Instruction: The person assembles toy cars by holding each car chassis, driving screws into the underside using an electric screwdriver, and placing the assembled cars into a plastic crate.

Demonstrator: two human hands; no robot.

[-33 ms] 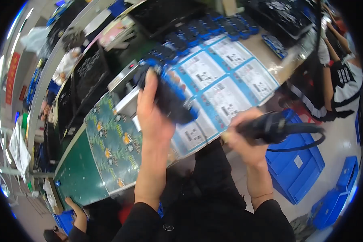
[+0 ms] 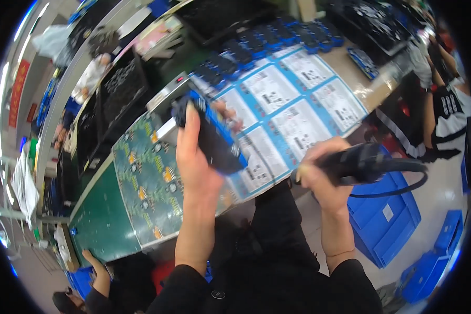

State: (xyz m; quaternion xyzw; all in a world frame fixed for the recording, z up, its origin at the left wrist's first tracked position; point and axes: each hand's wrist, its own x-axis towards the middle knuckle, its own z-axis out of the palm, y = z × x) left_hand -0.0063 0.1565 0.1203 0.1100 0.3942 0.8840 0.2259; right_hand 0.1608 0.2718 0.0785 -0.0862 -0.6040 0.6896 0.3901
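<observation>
My left hand (image 2: 193, 157) is closed around a boxy black device with blue edges (image 2: 220, 138), held tilted above the bench. Its thumb lies along the near side, and the fingertips show past the far edge. In my right hand (image 2: 324, 178) is a black corded handheld tool (image 2: 356, 163), its thick cable looping out to the right. Motion blurs the tool and the device, so the tool's exact kind cannot be made out. Beneath both hands lie printed white label sheets with blue borders (image 2: 298, 123). The tool is apart from the device.
Several black-and-blue devices (image 2: 256, 42) line the back of the bench. A small box with a red display (image 2: 167, 91) stands left of the held device. Blue crates (image 2: 384, 214) sit on the floor at right. Other people (image 2: 97, 277) work at lower left and far right.
The device in my left hand has turned slightly and dropped a little. My right hand and the corded tool have shifted slightly right. The whole view has moved a little.
</observation>
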